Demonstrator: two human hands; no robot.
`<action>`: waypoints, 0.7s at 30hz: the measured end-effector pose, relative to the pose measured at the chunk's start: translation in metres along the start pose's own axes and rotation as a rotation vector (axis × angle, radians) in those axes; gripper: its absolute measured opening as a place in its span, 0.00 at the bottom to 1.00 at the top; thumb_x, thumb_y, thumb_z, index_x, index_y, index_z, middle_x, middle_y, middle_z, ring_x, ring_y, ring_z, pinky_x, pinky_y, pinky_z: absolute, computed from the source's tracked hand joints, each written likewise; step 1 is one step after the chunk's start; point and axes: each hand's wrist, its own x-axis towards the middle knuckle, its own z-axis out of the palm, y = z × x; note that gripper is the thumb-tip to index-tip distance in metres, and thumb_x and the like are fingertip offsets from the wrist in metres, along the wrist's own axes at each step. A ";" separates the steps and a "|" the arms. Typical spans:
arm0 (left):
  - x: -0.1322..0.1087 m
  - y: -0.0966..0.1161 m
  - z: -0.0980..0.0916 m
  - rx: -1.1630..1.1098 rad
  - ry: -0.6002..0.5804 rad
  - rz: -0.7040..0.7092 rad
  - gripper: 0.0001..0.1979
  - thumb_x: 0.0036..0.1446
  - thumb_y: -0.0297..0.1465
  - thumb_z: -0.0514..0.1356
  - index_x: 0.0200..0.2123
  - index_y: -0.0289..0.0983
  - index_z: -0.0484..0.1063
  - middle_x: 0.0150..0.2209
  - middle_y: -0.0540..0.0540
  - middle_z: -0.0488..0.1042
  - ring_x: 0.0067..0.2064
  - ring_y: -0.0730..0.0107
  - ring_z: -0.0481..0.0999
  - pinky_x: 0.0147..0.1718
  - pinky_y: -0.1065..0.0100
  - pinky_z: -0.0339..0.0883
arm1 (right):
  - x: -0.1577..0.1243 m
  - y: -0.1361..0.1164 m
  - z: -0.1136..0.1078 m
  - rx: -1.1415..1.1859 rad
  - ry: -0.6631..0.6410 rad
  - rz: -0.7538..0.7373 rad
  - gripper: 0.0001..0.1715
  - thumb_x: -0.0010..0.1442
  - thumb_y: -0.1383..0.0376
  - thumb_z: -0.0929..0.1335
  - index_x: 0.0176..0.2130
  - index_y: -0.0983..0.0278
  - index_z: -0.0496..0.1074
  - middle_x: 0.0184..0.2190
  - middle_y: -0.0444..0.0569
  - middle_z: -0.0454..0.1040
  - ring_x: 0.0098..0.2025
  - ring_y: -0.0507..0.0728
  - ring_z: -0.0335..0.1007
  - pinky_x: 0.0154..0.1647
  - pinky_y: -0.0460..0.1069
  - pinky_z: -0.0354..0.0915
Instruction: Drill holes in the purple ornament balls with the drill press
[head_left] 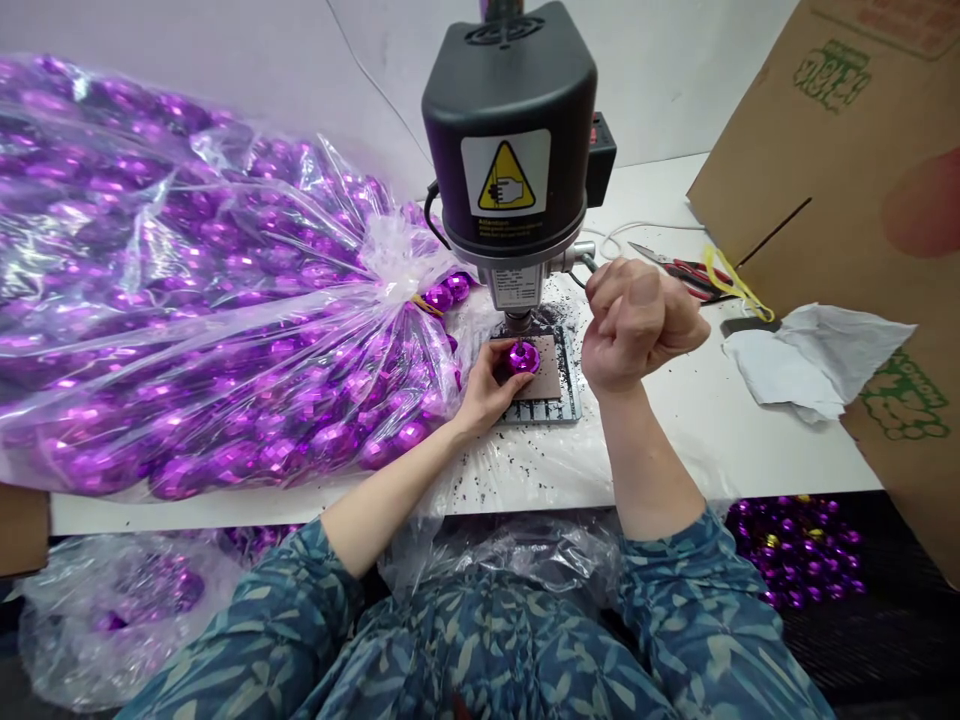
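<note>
A small bench drill press point(516, 150) with a black motor housing and a yellow warning label stands on the white table point(720, 420). My left hand point(486, 388) pinches a shiny purple faceted ball point(523, 357) and holds it on the brown pad point(547, 370) under the drill bit. My right hand point(637, 322) is closed in a fist round the drill's feed lever point(589, 263), just right of the machine.
A big clear plastic bag point(187, 300) full of purple balls lies at left. A cardboard box point(855, 170), white paper point(814, 355), scissors point(686, 272) and a yellow band sit at right. Dark shavings litter the table front. More purple balls point(799, 550) lie below.
</note>
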 end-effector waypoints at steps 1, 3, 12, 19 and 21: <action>0.000 0.000 0.000 -0.004 0.005 0.002 0.33 0.55 0.50 0.72 0.56 0.40 0.66 0.56 0.37 0.76 0.58 0.54 0.78 0.61 0.50 0.72 | -0.001 0.001 -0.001 0.012 -0.001 -0.017 0.35 0.67 0.58 0.68 0.18 0.63 0.45 0.13 0.40 0.42 0.14 0.48 0.40 0.17 0.51 0.42; 0.000 -0.001 0.000 -0.006 0.014 -0.002 0.33 0.55 0.50 0.72 0.55 0.40 0.66 0.56 0.37 0.76 0.58 0.54 0.78 0.61 0.50 0.72 | -0.002 0.004 -0.002 0.028 -0.010 -0.044 0.35 0.67 0.58 0.68 0.20 0.63 0.44 0.13 0.39 0.42 0.14 0.47 0.40 0.17 0.50 0.42; 0.000 -0.002 0.001 -0.016 0.029 -0.012 0.32 0.54 0.48 0.74 0.54 0.40 0.66 0.57 0.37 0.76 0.58 0.53 0.78 0.61 0.48 0.72 | -0.009 0.009 -0.005 0.034 0.002 -0.154 0.36 0.67 0.61 0.67 0.17 0.63 0.44 0.10 0.37 0.42 0.11 0.47 0.40 0.12 0.49 0.45; -0.007 0.013 0.001 0.086 0.105 -0.014 0.29 0.55 0.46 0.73 0.53 0.41 0.66 0.53 0.40 0.76 0.54 0.56 0.79 0.55 0.51 0.74 | 0.033 -0.004 0.021 -0.155 -0.027 0.194 0.39 0.65 0.37 0.65 0.20 0.59 0.48 0.14 0.38 0.48 0.15 0.47 0.43 0.17 0.51 0.44; -0.024 0.030 -0.004 0.169 0.075 0.028 0.24 0.58 0.43 0.70 0.52 0.40 0.66 0.50 0.42 0.76 0.49 0.59 0.79 0.49 0.55 0.76 | 0.043 -0.005 0.026 -0.200 -0.073 0.251 0.40 0.61 0.31 0.61 0.22 0.59 0.49 0.15 0.38 0.48 0.16 0.48 0.44 0.17 0.51 0.48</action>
